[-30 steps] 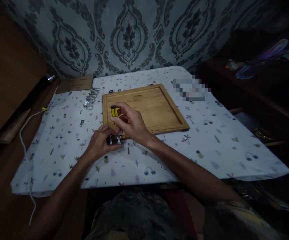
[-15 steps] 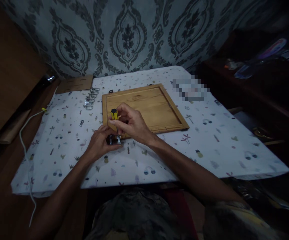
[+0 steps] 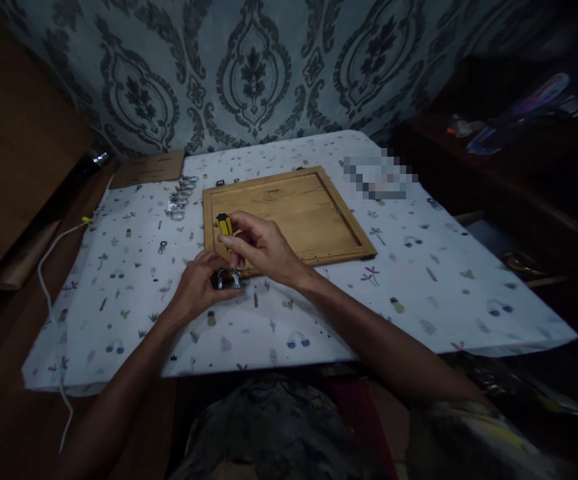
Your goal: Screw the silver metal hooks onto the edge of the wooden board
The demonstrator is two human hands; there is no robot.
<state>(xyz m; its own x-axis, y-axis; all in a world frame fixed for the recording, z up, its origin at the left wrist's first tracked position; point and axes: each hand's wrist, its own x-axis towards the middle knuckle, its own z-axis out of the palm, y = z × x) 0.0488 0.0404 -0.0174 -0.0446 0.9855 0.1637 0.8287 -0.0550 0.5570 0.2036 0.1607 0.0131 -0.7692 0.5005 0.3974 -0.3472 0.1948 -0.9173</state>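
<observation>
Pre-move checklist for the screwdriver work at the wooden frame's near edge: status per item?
1. Grip: right hand closed on yellow-and-black screwdriver: ok.
2. Support: left hand holds small silver metal fitting: ok.
3. Fitting sits at the near edge of square wooden frame: ok.
4. Screwdriver tip seated in a screw: cannot tell, fingers hide it.
5. Frame flat on patterned white cloth: ok.
6. Spare silver metal hooks apart from both hands: ok.

patterned cloth [image 3: 419, 293], wooden tray [image 3: 319, 220], metal hooks [image 3: 179, 200]
</observation>
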